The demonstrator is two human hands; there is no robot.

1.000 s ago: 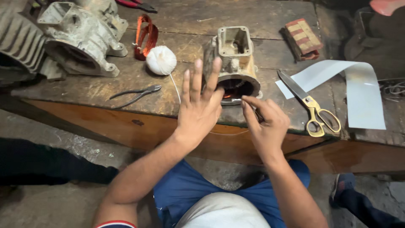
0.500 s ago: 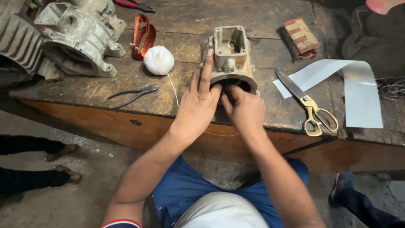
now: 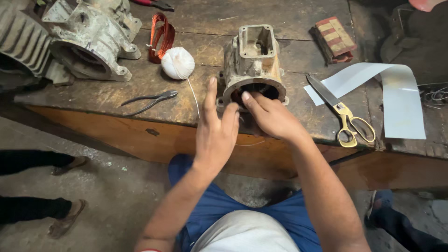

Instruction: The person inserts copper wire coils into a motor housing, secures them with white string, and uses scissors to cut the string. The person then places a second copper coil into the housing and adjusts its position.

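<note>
Fingers deep in the worn grey cast-metal motor housing [image 3: 254,65] at the worktop's [image 3: 116,112] front edge.

Right hand [image 3: 270,116] reaching into the round bore, fingertips out of sight inside, so cannot tell whether its grip closes on anything. Left hand [image 3: 217,130] flat and open beside the housing, fingers spread, holding nothing. Risky: housing sitting right by the edge, likely to tip or slide off under a hard push; rough bore edges likely to nick fingers; white thread [image 3: 193,100] from the white twine ball [image 3: 178,63] trailing past the left hand, easy to snag. Gold-handled scissors [image 3: 345,114] lying open to the right. Against half a second ago: left hand now drawn back off the housing, right hand pushed further in.
</note>
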